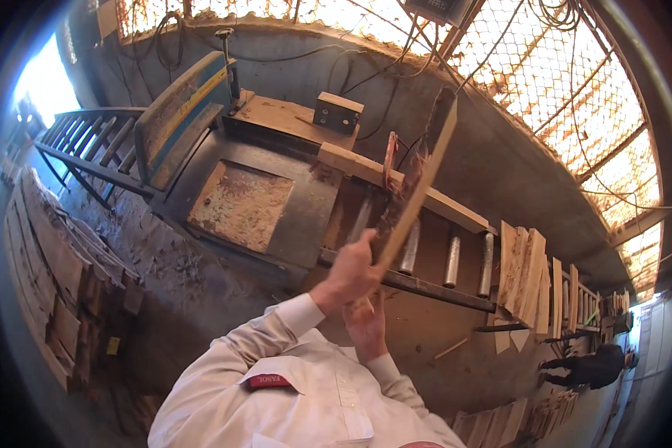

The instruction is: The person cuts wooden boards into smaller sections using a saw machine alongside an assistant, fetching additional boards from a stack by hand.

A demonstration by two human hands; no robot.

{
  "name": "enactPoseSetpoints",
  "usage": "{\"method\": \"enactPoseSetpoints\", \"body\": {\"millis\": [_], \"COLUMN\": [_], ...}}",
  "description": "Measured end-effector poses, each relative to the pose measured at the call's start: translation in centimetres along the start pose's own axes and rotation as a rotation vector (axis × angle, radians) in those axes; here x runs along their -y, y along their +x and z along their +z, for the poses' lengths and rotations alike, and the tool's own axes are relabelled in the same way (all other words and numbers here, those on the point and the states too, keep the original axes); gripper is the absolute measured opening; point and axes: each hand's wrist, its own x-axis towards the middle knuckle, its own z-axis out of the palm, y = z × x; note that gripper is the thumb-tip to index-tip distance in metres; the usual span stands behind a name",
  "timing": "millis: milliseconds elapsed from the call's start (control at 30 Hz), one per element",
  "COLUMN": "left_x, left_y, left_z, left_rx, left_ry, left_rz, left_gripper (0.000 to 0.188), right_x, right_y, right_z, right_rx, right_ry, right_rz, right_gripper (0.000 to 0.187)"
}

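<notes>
A long rough wooden board [426, 184], with dark bark along one side and a pale sawn edge, rises at a slant in front of me. My left hand [349, 275] is closed round it near its lower end. Lower down, my right hand [366, 327] grips the same end from below, its fingers partly hidden. Past the board lies a roller conveyor with metal rollers [451, 261] and a wooden fence rail [455, 213]. A red metal piece [390, 160] stands up at the rail, close to the board.
To the left is a machine table [306, 216] with a sawdust-covered wooden inset [240, 205] and a curved blue-and-yellow guard [183, 116]. Stacked boards [45, 269] lie at far left; more planks [526, 276] lean at right. A person [597, 367] in dark clothes is at far right.
</notes>
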Motion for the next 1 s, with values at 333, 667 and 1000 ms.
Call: {"method": "enactPoseSetpoints", "body": {"millis": [333,667,1000], "left_x": [7.1,9.0,12.5], "left_y": [5.5,9.9,8.8], "left_z": [-12.7,-16.7,-13.8], "left_rx": [-0.147,0.096,0.040], "left_ry": [0.335,0.607,0.730], "left_rz": [0.024,-0.076,-0.114], "left_gripper": [0.050,0.043,0.049], "right_x": [-5.9,-3.1,0.1], "right_y": [7.0,2.8,0.4], "right_z": [-0.5,-3.5,-2.8], "right_rx": [-0.304,-0.475,-0.472], "right_ry": [-0.550,-0.679,-0.719], "right_rz": [0.078,-0.045,-0.158], "right_gripper": [0.032,0.026,0.024]}}
